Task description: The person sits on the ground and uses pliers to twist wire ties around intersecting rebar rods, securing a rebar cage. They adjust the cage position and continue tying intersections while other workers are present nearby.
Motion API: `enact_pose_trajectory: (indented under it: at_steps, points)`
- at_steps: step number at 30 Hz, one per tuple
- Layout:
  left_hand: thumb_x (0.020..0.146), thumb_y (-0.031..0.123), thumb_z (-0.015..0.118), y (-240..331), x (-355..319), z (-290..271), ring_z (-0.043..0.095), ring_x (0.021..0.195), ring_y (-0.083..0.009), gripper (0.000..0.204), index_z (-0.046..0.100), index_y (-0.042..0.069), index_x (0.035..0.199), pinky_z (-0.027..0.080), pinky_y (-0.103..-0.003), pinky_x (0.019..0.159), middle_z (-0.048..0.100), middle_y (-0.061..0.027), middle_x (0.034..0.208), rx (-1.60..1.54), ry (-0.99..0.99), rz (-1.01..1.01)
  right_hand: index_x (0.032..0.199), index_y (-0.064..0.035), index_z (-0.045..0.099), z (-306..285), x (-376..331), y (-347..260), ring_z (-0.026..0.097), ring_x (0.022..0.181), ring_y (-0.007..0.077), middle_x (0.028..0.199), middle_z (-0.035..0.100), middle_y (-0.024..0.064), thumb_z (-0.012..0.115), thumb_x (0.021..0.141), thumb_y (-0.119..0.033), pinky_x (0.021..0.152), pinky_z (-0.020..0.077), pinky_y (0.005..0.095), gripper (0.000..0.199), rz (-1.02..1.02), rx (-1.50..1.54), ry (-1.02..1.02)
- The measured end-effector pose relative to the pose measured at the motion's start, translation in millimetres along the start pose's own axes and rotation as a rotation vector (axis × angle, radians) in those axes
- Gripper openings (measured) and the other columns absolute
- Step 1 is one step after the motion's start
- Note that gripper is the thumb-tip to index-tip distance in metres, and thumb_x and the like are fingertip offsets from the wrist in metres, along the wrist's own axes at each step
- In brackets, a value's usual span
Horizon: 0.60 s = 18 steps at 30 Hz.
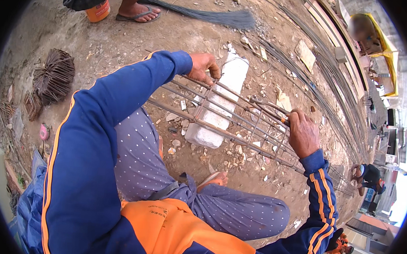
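A long rebar cage (237, 137) of thin rods and square stirrups runs from left to lower right in front of me. It rests across a white block (222, 112). My left hand (204, 68) is closed at the cage's upper corner, pinching what looks like a thin tie wire (238, 60) that arcs over the block. The fingertips touch the top rod beside a stirrup. In my right hand (303, 133) are the handles of metal pincers (271, 106), whose jaws point left above the cage, apart from my left hand.
Bundled stirrups (53, 75) lie at left, near a pink round object (44, 131). A sandaled person's foot (142, 13), an orange bucket (98, 12) and a bundle of dark wire (218, 16) are at the far side. Long rods (328, 80) stretch along the right. Other people crouch farther right.
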<state>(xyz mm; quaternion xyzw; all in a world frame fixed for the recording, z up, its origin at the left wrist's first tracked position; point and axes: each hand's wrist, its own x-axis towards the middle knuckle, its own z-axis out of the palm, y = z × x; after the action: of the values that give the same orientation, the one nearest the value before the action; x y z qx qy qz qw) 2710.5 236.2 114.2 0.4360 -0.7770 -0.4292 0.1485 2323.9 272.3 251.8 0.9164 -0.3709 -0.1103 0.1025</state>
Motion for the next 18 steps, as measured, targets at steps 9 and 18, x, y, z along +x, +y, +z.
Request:
enact_pose_trajectory:
  at_steps: [9, 18]
  points:
    - [0.077, 0.022, 0.079, -4, 6, -7, 0.068, 0.099, -0.0266, 0.038, 0.073, 0.0, 0.108, 0.052, -0.037, 0.089, 0.073, -0.0161, 0.105, -0.006, -0.016, 0.008, 0.11, -0.0034, 0.06, 23, 100, -16, 0.048, 0.13, 0.0317, 0.132, 0.052, 0.0164, 0.047, 0.097, -0.015, 0.116, 0.0299, 0.057, 0.022, -0.163, -0.326, 0.162]
    - [0.076, 0.025, 0.081, 1, 5, -8, 0.069, 0.098, -0.0271, 0.037, 0.075, 0.003, 0.106, 0.052, -0.038, 0.089, 0.074, -0.0156, 0.106, -0.05, -0.048, -0.048, 0.108, -0.0034, 0.057, 18, 119, -24, 0.045, 0.133, 0.0333, 0.135, 0.051, 0.0175, 0.048, 0.096, -0.014, 0.118, 0.0258, 0.0595, 0.019, -0.203, -0.344, 0.148]
